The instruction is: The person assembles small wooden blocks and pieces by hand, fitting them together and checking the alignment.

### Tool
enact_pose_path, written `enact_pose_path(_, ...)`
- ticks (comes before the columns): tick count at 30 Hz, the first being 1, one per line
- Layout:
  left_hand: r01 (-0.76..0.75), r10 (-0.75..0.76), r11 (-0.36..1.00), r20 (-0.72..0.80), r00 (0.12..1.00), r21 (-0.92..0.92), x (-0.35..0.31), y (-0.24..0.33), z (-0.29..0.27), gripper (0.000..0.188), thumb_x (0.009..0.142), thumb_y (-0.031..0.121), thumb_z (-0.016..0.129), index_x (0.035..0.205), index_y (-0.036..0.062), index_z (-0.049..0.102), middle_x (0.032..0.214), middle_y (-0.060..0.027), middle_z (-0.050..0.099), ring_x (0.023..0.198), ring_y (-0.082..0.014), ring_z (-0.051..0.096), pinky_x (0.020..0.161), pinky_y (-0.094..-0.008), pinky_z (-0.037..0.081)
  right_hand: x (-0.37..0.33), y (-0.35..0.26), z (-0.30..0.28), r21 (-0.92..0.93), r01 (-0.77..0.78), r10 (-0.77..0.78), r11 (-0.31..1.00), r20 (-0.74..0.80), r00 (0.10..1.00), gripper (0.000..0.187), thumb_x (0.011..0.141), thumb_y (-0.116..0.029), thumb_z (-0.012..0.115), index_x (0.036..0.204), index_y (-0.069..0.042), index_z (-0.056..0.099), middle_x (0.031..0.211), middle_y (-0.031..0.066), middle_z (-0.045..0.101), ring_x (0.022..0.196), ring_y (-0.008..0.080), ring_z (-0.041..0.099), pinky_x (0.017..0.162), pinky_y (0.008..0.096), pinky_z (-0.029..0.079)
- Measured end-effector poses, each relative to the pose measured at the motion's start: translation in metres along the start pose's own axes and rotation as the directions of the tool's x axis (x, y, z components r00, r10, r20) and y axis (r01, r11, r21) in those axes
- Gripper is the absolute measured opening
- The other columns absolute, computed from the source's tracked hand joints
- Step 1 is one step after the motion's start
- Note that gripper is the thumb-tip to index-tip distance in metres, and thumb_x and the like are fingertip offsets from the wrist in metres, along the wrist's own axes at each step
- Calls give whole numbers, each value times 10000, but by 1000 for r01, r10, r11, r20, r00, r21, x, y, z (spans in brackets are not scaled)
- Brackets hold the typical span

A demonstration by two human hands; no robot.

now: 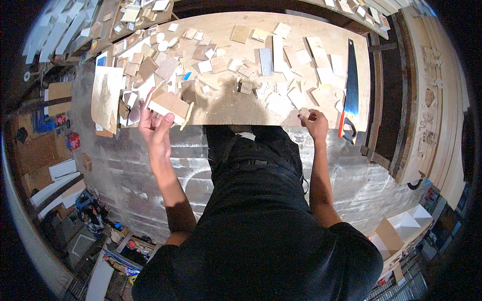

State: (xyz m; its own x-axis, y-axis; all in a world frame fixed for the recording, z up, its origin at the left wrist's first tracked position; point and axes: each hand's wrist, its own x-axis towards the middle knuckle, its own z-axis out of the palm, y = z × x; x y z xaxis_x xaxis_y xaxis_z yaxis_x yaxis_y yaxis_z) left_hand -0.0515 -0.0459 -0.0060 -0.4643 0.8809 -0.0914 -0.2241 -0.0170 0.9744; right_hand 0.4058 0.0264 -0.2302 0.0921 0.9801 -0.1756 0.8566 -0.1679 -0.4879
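My left hand (156, 128) is closed on a small wooden assembly (170, 106), a tan block with a thin pale strip across its right end. It is held up over the table's front left part. At the front right edge, my right hand (316, 123) pinches a small pale wood piece (304, 111) between thumb and fingers. Several flat wood offcuts (278, 104) lie just left of that hand. To its right rests a handsaw (351, 80) with a dark blade and an orange and black handle.
Many wood scraps (165, 65) cover the plywood table (221, 113), thickest on the left. A tall pale board (106, 95) lies at the left edge. Long planks (427, 100) are stacked at the right. A divided white box (401, 226) sits at the lower right.
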Motion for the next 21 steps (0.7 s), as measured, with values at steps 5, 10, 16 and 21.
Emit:
enact_pose_path(5, 10, -10, 1000, -31, 999, -2, 3, 8, -13, 761, 795, 41, 782, 1454, -33, 407, 1373, -195, 550, 1280, -288, 548, 1080, -401, 434, -6, 12, 16, 30, -16, 15, 999, 23, 1000, 331, 704, -270, 832, 923, -60, 701, 876, 137, 703, 786, 273, 706, 722, 378, 548)
enact_pose_path(10, -21, 21, 1000, -8, 1000, 3, 9, 15, -33, 761, 798, 40, 783, 1455, -31, 406, 1358, -196, 564, 1275, -278, 551, 1082, -394, 426, -13, -4, 17, 90, -94, 98, 991, -41, 994, 270, 691, -215, 837, 796, -28, 674, 722, 144, 694, 673, 273, 697, 652, 374, 541)
enact_pose_path(16, 18, -18, 1000, 7, 1000, -20, 18, 20, -55, 776, 793, 50, 793, 1462, -14, 407, 1338, -184, 582, 1255, -251, 562, 1056, -378, 441, -24, -63, 20, 252, -84, 78, 964, 35, 996, 319, 665, -227, 875, 748, -16, 651, 650, 96, 668, 587, 177, 634, 596, 323, 516)
enact_pose_path(21, 132, -134, 989, -24, 991, -66, 23, 23, -72, 794, 770, -30, 772, 1474, 10, 407, 1320, -180, 600, 1196, -178, 580, 1007, -303, 448, -25, -113, 55, 254, -3, -28, 967, 119, 993, 342, 704, -248, 873, 736, -10, 630, 664, 92, 659, 592, 150, 615, 582, 298, 497)
